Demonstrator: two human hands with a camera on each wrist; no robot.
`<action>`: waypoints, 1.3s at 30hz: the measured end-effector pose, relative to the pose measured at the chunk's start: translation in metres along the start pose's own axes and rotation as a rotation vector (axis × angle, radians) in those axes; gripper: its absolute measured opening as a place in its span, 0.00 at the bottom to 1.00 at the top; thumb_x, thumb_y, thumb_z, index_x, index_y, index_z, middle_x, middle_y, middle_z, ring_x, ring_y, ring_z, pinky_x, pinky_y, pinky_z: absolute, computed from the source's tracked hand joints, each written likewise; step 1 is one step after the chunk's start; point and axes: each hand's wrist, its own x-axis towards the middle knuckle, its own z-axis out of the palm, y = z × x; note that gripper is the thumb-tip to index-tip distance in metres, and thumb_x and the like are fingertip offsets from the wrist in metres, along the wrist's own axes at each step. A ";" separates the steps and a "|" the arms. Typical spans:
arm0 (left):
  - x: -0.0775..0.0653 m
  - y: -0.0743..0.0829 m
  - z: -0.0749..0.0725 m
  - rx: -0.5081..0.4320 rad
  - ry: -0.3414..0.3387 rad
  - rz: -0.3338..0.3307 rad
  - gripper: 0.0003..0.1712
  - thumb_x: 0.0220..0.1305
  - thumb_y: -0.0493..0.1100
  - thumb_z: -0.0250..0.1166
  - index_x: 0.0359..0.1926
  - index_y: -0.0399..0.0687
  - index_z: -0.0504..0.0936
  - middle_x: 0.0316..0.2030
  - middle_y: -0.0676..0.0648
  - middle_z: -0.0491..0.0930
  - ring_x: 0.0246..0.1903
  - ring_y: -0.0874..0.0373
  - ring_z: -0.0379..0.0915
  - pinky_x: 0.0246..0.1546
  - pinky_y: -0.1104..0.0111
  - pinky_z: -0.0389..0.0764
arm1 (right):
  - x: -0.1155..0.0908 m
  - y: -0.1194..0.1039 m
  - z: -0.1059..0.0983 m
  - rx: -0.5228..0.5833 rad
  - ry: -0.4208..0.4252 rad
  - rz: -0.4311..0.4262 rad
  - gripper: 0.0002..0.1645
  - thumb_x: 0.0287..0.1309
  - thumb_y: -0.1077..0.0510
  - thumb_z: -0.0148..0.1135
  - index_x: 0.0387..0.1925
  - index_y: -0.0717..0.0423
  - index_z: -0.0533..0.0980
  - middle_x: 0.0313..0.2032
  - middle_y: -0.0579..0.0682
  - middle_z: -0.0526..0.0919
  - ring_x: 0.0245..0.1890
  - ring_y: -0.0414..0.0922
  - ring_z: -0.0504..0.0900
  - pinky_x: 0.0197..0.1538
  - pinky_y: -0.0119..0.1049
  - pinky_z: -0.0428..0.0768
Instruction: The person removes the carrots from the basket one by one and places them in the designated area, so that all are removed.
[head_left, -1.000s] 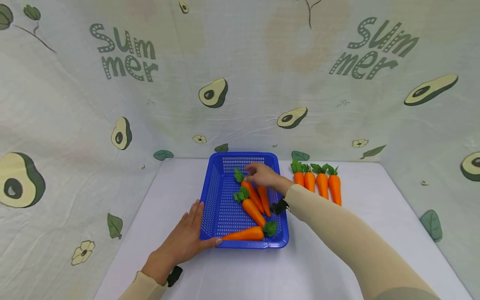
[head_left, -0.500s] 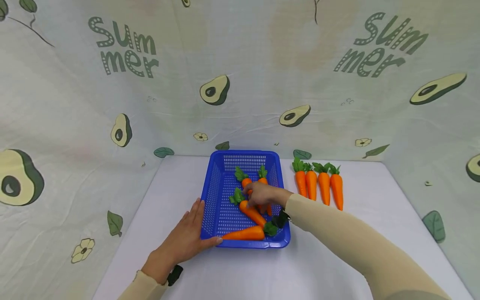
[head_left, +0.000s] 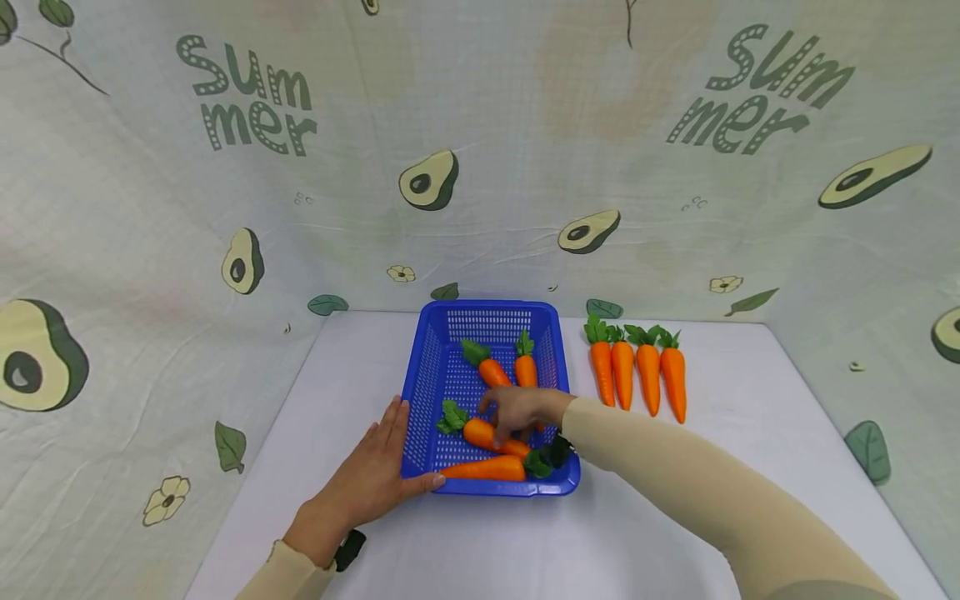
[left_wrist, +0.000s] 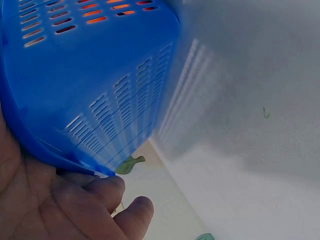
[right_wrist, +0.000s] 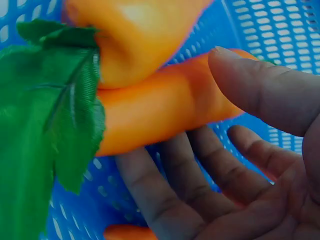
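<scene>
A blue perforated basket [head_left: 417, 367] holds several orange carrots with green tops. My right hand [head_left: 517, 408] reaches inside it and grips a carrot [head_left: 477, 432] lying slanted near the front. In the right wrist view, the thumb is on one side of that carrot [right_wrist: 150, 112] and the fingers on the other. Against the front wall lies another carrot [head_left: 487, 468], its leaves [right_wrist: 55, 95] close to the camera. Farther back are a slanted carrot [head_left: 492, 372] and an upright-pointing one [head_left: 527, 371], both partly hidden by the hand. My left hand [head_left: 367, 475] rests straight-fingered along the basket's front-left corner.
To the basket's right, a row of several carrots [head_left: 648, 379] lies side by side on the white table [head_left: 645, 500], tops toward the back. A cloth backdrop [head_left: 495, 125] printed with avocados hangs behind the table and along both sides.
My right hand has moved from the back of the basket toward the front. The gripped carrot has shifted left and forward. A carrot behind it has turned slightly. The left hand stays put.
</scene>
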 end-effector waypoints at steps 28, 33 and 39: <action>0.001 -0.001 0.001 -0.010 0.000 -0.005 0.76 0.58 0.84 0.60 0.85 0.37 0.39 0.85 0.36 0.36 0.82 0.36 0.47 0.80 0.40 0.53 | 0.002 0.007 -0.018 0.431 -0.172 -0.138 0.45 0.70 0.69 0.59 0.80 0.33 0.62 0.56 0.60 0.73 0.41 0.51 0.77 0.41 0.40 0.79; 0.000 -0.001 0.001 -0.006 0.001 -0.003 0.76 0.59 0.84 0.60 0.85 0.36 0.39 0.85 0.36 0.36 0.82 0.36 0.48 0.80 0.40 0.54 | 0.003 0.008 -0.019 0.566 -0.193 -0.172 0.43 0.69 0.68 0.61 0.79 0.39 0.62 0.55 0.60 0.77 0.44 0.52 0.80 0.45 0.39 0.84; 0.000 0.000 0.000 -0.012 -0.003 -0.016 0.76 0.58 0.84 0.60 0.85 0.38 0.39 0.85 0.36 0.36 0.82 0.36 0.48 0.80 0.40 0.54 | 0.005 0.013 -0.022 0.710 -0.171 -0.216 0.43 0.71 0.68 0.59 0.80 0.40 0.58 0.55 0.59 0.81 0.46 0.51 0.82 0.48 0.42 0.86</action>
